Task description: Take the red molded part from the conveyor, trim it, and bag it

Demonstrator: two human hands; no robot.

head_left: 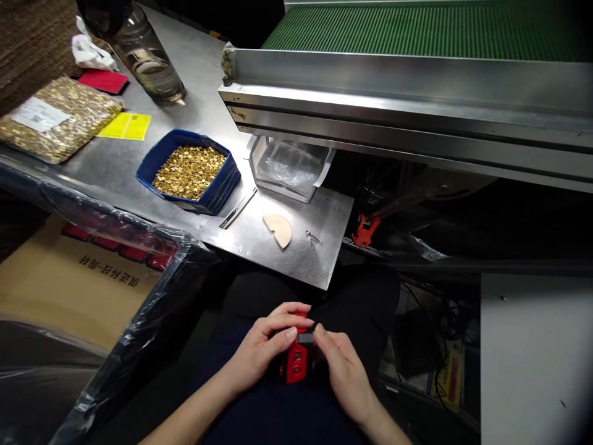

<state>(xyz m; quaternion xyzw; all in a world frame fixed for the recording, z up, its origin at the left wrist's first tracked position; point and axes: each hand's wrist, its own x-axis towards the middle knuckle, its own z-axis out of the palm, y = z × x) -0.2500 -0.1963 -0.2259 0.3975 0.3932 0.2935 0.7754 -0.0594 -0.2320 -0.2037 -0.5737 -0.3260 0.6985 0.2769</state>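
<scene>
Over my lap, a red plastic part with black sections (296, 366) is held between both hands. My left hand (262, 343) is closed around its left side and top, thumb and fingers resting on the red surface. A small dark grey block (306, 338) lies across the part. My right hand (345, 368) is closed at the part's right side, its thumb tip beside the block. The right fingers underneath are mostly hidden. What kind of device the part belongs to I cannot make out.
On the metal table (204, 228) are a blue bin (217, 198) of small brass-coloured pieces, a utility knife (238, 209), a beige half-disc (278, 230), small metal pieces (314, 237), a clear tray (291, 167) and a water bottle (151, 59). A green conveyor (417, 31) runs behind; a plastic-lined box (69, 272) stands left.
</scene>
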